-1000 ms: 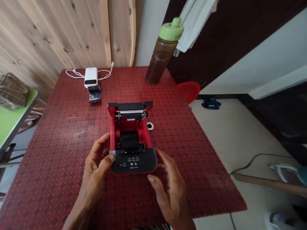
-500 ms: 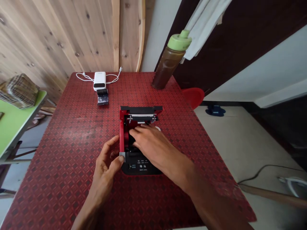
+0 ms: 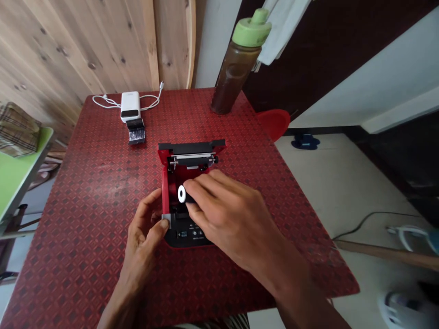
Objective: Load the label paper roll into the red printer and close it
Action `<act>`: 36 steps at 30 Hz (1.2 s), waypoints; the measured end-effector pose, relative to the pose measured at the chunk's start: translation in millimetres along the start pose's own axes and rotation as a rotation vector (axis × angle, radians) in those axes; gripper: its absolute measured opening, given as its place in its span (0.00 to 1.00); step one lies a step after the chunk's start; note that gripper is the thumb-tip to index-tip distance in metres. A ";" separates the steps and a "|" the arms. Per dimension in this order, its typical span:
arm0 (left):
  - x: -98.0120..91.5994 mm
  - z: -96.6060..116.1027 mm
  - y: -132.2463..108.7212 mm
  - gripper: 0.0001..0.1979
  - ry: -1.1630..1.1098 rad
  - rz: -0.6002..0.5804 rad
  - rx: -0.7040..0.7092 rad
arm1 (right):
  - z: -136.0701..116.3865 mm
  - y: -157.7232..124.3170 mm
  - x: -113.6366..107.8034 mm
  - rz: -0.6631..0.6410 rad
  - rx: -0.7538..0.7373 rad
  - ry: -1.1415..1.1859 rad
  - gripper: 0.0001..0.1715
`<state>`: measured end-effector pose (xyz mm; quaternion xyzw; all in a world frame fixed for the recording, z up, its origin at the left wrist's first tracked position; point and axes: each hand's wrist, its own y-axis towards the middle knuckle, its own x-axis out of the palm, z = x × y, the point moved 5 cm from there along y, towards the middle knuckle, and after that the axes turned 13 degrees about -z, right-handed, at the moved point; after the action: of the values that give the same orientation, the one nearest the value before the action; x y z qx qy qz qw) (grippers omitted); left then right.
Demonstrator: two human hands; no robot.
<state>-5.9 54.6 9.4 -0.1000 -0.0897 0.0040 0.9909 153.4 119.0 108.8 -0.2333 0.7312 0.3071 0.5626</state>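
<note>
Pine plank wall (image 3: pixel 85 45) along the far side, with a white cloth (image 3: pixel 278 28) hanging against a dark door (image 3: pixel 329 59) at upper right. Below, a red diamond-patterned table (image 3: pixel 85 219) in the middle of the view, a green-topped table (image 3: pixel 20 180) off its left side, a plaid bag (image 3: pixel 17 130) on that green top. Near the table's far right corner, a red plastic stool (image 3: pixel 274 123); blue slippers (image 3: pixel 305 141) on the pale floor beyond.

At the table's centre, a red-and-black thermal printer (image 3: pixel 183 237), lid folded back and bay open, front panel toward the person. At the far edge, a brown-filled bottle (image 3: pixel 236 77) with a green cap, and a white power bank (image 3: pixel 130 106) on a white cable (image 3: pixel 103 101), a small black-and-silver packet (image 3: pixel 136 132) just in front of it.

Right hand (image 3: pixel 226 214) curled, fingers closed around a dark roll (image 3: pixel 187 194) with a white end, held over the bay; contact with the printer impossible to tell. Left hand (image 3: pixel 144 228) partly open, thumb and fingers pinching a grey tab (image 3: pixel 165 221) at the printer's front left corner.
</note>
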 end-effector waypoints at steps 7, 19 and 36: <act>-2.5 -7.9 -3.2 0.28 -0.050 0.060 -0.048 | 68.1 -87.2 -6.8 0.517 0.579 0.401 0.14; -2.8 -6.7 0.9 0.26 -0.001 0.081 -0.005 | 43.6 -115.1 89.6 0.199 0.592 0.669 0.13; -0.5 -6.6 2.1 0.22 -0.042 0.074 0.026 | 104.2 -117.4 53.6 0.018 0.598 0.803 0.14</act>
<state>-5.3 55.4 2.5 -0.0902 -0.1065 0.0440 0.9892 290.9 111.0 16.5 -0.1554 0.9480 -0.0253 0.2765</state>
